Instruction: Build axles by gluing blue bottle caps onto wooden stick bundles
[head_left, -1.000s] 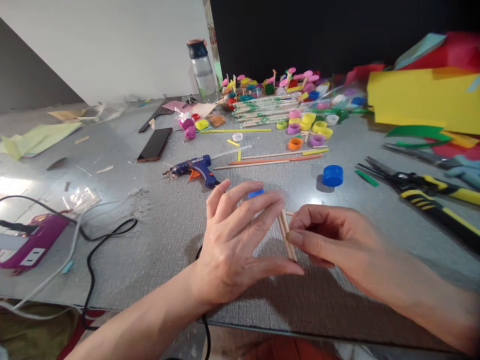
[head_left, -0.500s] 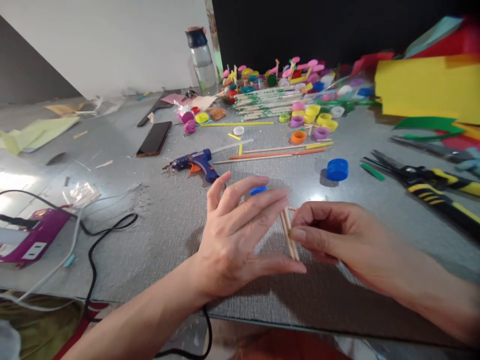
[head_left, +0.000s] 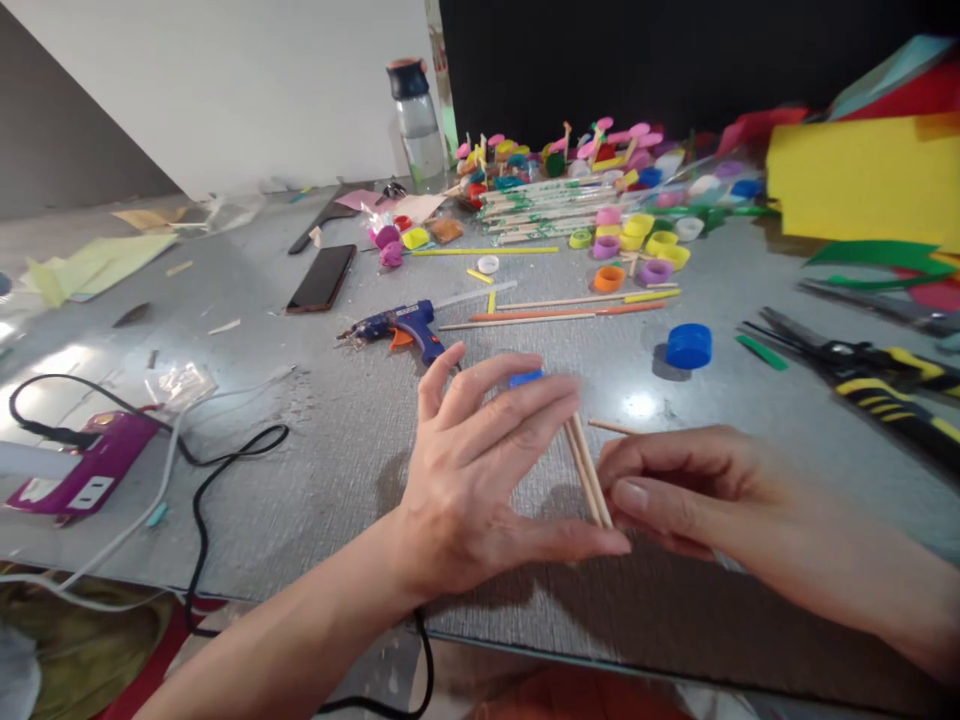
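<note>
Two short wooden sticks (head_left: pixel 588 470) stand side by side between the thumb and fingertips of my left hand (head_left: pixel 480 460), which grips them at their ends above the table. My right hand (head_left: pixel 682 490) is just to the right of them, thumb and index finger pressed together, slightly blurred. Another thin wooden stick (head_left: pixel 609 426) lies just beyond my right fingers; whether they hold it is unclear. Behind my left fingers a blue bottle cap (head_left: pixel 525 378) is partly hidden. A second blue cap (head_left: pixel 688 346) lies farther right.
A blue glue gun (head_left: pixel 401 325) lies beyond my left hand, near a phone (head_left: pixel 321 279). Yellow-and-black pliers (head_left: pixel 892 385) rest at right. Coloured caps (head_left: pixel 609 278), wrapped sticks (head_left: pixel 547 205) and a water bottle (head_left: pixel 420 130) are at the back. A purple power strip (head_left: pixel 90 470) with cables sits left.
My right hand has moved a little right, away from the sticks in my left hand. The left hand keeps its grip. The whole view has shifted slightly.
</note>
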